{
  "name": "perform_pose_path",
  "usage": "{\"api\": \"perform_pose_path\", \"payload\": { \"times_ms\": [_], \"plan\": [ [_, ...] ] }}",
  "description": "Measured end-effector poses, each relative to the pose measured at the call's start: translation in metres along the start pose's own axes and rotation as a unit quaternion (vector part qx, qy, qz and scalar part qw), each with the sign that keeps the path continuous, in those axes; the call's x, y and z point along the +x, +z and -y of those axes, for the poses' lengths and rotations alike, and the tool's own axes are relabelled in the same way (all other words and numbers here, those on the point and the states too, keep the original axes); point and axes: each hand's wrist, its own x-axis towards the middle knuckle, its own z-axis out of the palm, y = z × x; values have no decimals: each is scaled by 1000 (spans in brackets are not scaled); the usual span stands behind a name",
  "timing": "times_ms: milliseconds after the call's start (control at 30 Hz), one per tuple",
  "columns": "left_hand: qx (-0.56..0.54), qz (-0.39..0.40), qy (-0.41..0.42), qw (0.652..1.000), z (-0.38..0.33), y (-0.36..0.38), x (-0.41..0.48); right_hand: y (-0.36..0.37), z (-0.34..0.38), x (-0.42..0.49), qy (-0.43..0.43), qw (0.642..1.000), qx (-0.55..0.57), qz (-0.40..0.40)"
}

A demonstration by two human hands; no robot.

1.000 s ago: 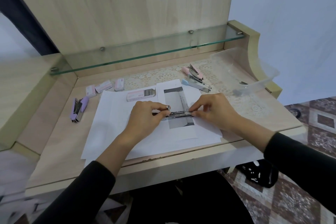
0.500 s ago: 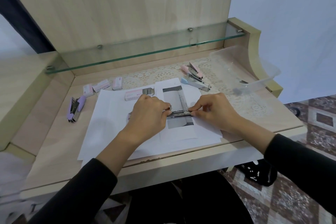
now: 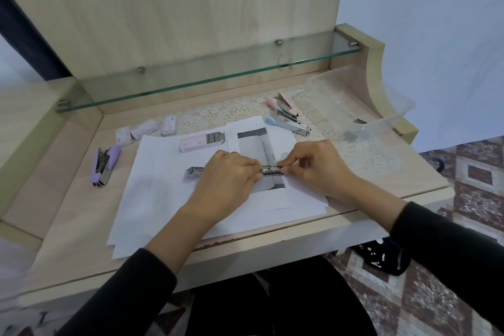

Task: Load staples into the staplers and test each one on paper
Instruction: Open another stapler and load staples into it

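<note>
Right now I'm working the lilac stapler [image 3: 194, 173], lying flat on the paper stack [image 3: 163, 194] mid-table [image 3: 68, 226]. Left grip [image 3: 226, 180] is curling over its body and pinning it down; right grip [image 3: 313, 169] is pinching the metal magazine [image 3: 270, 170]. I'm judging it light, stiff and slick on paper, so I'm holding the body sides, clear of the sprung rail. Strips in the open staple box [image 3: 203, 142] are likely brittle.
</note>
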Motion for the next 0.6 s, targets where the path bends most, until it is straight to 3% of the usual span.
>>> {"api": "perform_pose_path", "payload": {
  "times_ms": [133,300,433,600],
  "plan": [
    [-6,-8,6,1000,2,4,-10,0,-1,0,-11,1000,-9,4],
    [-1,5,-24,1000,10,0,-18,2,6,-3,-99,992,-71,31],
    [3,-1,-91,996,31,-14,-30,2,6,0,-93,990,-100,40],
    [-67,19,-214,974,55,-30,-44,2,8,-1,-82,990,-108,49]
  ]
}}
